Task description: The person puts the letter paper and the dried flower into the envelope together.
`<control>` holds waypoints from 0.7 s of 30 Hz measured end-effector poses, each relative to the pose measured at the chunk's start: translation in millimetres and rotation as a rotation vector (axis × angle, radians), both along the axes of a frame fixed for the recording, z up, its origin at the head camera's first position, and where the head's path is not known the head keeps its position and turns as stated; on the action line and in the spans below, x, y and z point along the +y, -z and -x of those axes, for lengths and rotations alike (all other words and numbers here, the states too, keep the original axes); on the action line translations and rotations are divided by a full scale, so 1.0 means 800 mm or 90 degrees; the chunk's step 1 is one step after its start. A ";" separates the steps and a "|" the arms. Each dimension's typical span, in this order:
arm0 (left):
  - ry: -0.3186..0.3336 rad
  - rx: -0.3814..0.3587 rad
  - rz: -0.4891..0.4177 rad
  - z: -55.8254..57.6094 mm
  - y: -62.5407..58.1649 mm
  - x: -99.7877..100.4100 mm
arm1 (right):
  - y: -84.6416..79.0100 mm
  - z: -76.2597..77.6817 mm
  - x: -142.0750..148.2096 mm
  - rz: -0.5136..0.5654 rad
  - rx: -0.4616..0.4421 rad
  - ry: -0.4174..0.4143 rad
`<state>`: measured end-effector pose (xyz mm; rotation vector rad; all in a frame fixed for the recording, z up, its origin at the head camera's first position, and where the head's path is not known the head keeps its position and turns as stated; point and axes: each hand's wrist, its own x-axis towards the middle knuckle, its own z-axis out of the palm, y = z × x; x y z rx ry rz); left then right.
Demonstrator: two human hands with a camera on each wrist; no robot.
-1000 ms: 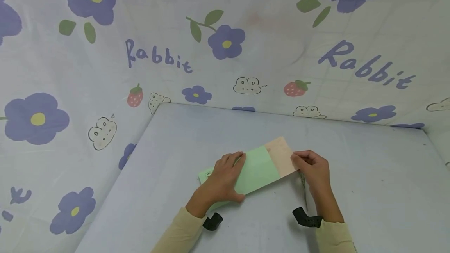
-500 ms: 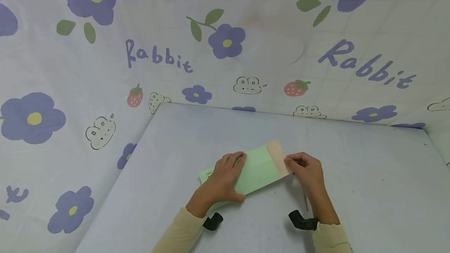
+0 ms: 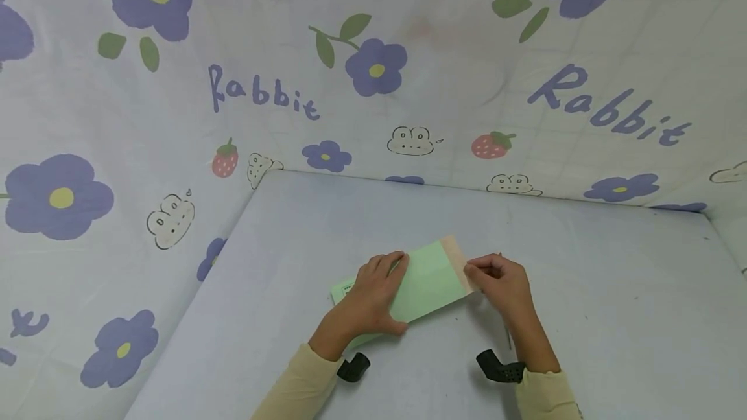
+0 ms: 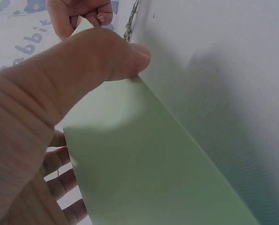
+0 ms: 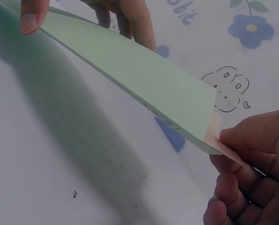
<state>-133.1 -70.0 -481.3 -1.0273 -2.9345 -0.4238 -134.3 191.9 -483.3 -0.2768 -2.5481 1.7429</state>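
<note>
In the head view a flat light green paper sleeve [image 3: 428, 277] lies slanted, raised a little off the table at its right end. My left hand [image 3: 370, 297] grips it across the middle, thumb on the near edge and fingers over the far edge. From its right end sticks out a narrow strip of a peach-coloured card [image 3: 454, 256]. My right hand [image 3: 503, 282] pinches this card between thumb and forefinger. The right wrist view shows the sleeve [image 5: 144, 75] bowed, with small dark print along its thin edge; the card's inner part is hidden inside.
A slim, dark patterned object [image 4: 131, 21] lies behind the right hand, mostly covered in the head view; its kind is unclear. Small dark specks dot the white table [image 3: 630, 342]. Cloth printed with flowers and rabbits [image 3: 455, 70] hangs at the back and left.
My right hand has moved left, pushing the peach card further into the green sleeve, so a much narrower strip shows. The left hand has stayed in place.
</note>
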 end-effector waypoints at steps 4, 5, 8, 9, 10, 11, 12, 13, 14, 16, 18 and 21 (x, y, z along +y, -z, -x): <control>0.001 -0.004 -0.002 -0.001 0.000 0.000 | -0.001 -0.002 0.000 -0.018 0.020 -0.011; 0.002 -0.008 -0.002 -0.002 -0.001 0.001 | -0.002 -0.003 0.000 -0.020 0.024 -0.013; 0.003 -0.010 -0.003 -0.003 -0.002 0.001 | -0.003 -0.004 0.001 -0.024 0.033 -0.022; 0.003 -0.011 -0.003 -0.003 -0.002 0.001 | -0.003 -0.004 0.001 -0.024 0.034 -0.024; 0.003 -0.013 -0.004 -0.003 -0.002 0.001 | -0.004 -0.004 0.001 -0.026 0.035 -0.026; 0.003 -0.015 -0.006 -0.003 -0.003 0.001 | -0.003 -0.005 0.002 -0.027 0.036 -0.027; 0.002 -0.016 -0.007 -0.003 -0.002 0.001 | -0.003 -0.005 0.002 -0.028 0.036 -0.028; 0.003 -0.018 -0.008 -0.003 -0.002 0.002 | -0.003 -0.005 0.002 -0.029 0.037 -0.029; 0.002 -0.020 -0.009 -0.003 -0.002 0.002 | -0.003 -0.005 0.003 -0.029 0.038 -0.030; 0.002 -0.021 -0.009 -0.003 -0.001 0.002 | -0.002 -0.005 0.003 -0.027 0.041 -0.034; 0.001 -0.021 -0.008 -0.003 -0.001 0.002 | 0.000 -0.004 0.003 -0.026 0.045 -0.038; -0.001 -0.024 -0.008 -0.002 -0.002 0.003 | 0.001 -0.004 0.003 -0.018 0.047 -0.047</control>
